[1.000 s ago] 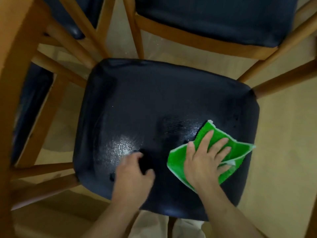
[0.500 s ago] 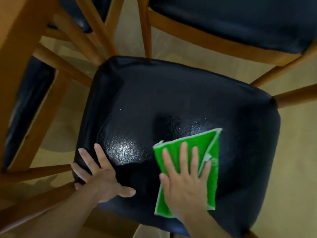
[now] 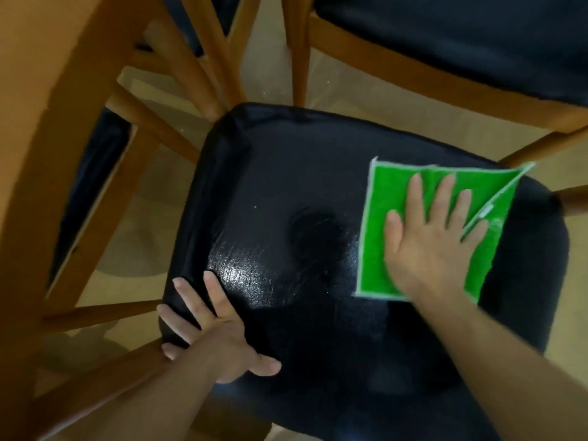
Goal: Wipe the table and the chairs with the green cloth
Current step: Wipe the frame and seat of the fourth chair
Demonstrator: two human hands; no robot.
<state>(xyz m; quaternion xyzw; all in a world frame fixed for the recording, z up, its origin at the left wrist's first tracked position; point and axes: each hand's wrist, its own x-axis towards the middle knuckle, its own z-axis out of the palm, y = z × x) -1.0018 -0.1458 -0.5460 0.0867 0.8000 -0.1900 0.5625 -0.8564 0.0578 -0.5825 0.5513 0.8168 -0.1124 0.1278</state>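
Note:
A chair with a shiny black padded seat [image 3: 286,192] and wooden legs fills the middle of the view. The green cloth [image 3: 385,218], folded with pale edges, lies flat on the seat's right part. My right hand [image 3: 436,237] presses down on the cloth with spread fingers. My left hand [image 3: 216,326] rests flat on the seat's near left corner, fingers apart, holding nothing. A wet sheen shows on the seat between my hands.
The wooden table [image 3: 41,122] edge and leg rise at the left. A second black-seated chair [image 3: 461,36] stands at the upper right, and a third dark seat [image 3: 92,173] sits under the table. Pale wooden floor [image 3: 318,81] shows between them.
My right hand has slid the green cloth from the seat's near middle toward its far right. My left hand opened out and settled flat on the near left corner.

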